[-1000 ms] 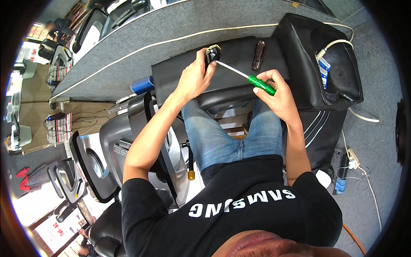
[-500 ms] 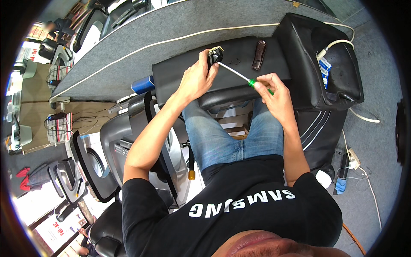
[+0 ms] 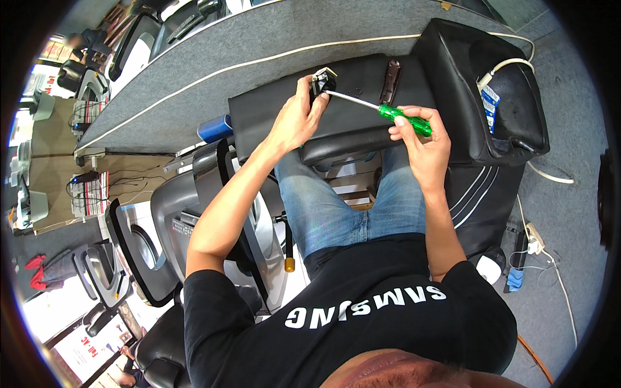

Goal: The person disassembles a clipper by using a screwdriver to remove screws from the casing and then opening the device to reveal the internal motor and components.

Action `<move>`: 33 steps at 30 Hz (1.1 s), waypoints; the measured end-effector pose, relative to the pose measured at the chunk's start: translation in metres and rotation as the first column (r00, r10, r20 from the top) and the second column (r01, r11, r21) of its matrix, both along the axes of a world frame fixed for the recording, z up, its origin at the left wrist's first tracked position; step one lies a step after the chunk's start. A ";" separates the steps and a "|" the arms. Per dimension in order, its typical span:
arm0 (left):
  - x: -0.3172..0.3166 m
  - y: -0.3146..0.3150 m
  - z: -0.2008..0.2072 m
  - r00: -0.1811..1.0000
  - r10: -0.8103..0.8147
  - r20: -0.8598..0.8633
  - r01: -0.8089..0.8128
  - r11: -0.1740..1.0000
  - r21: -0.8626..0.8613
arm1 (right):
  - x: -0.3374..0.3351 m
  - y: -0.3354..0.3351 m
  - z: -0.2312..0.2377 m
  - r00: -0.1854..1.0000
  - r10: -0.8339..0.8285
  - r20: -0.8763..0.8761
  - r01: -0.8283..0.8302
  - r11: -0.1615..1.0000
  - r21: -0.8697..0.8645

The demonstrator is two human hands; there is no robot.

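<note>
My left hand [image 3: 299, 116] is closed around an opened hair clipper [image 3: 323, 82], black with a brass-coloured edge at its top. In my right hand [image 3: 424, 139] is a screwdriver [image 3: 404, 120] with a clear green handle. Its long metal shank points left, and the tip meets the lower right side of the clipper. My right fingers grip the handle around its middle and rear end. A dark brown long casing [image 3: 390, 82] lies on the black padded seat [image 3: 272, 100], beyond the screwdriver. Several tiny dark pieces [image 3: 358, 92], too small to name, lie between the clipper and the casing.
A black armrest [image 3: 446, 84] stands at the right, with a blue-and-white packet [image 3: 490, 107] and a white cable [image 3: 511, 63] in its hollow. A blue box [image 3: 215, 128] sits at the seat's left end. Black chairs [image 3: 187, 207] stand to my left.
My right hand has shifted slightly right and its grip has moved back, so more of the green handle shows. The screwdriver now lies flatter. My left hand and the clipper have barely moved.
</note>
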State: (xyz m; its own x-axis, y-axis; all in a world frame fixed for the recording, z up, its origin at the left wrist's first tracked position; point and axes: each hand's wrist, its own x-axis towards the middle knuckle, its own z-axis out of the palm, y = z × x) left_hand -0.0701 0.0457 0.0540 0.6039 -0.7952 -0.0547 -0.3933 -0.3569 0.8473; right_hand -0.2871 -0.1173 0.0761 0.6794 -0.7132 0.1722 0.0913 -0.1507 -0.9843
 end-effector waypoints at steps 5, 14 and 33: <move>0.004 0.002 -0.013 0.999 0.014 -0.035 -0.016 0.998 -0.056 | -0.005 -0.005 -0.002 0.984 0.149 0.097 -0.138 0.984 -0.114; 0.003 0.003 -0.011 0.998 0.022 -0.066 -0.025 0.999 -0.046 | -0.008 0.008 0.020 0.988 0.076 -0.134 -0.090 0.991 -0.101; 0.003 0.001 -0.005 0.998 0.022 -0.067 -0.024 0.999 -0.031 | -0.010 0.008 0.014 0.985 0.120 -0.123 -0.133 0.986 -0.101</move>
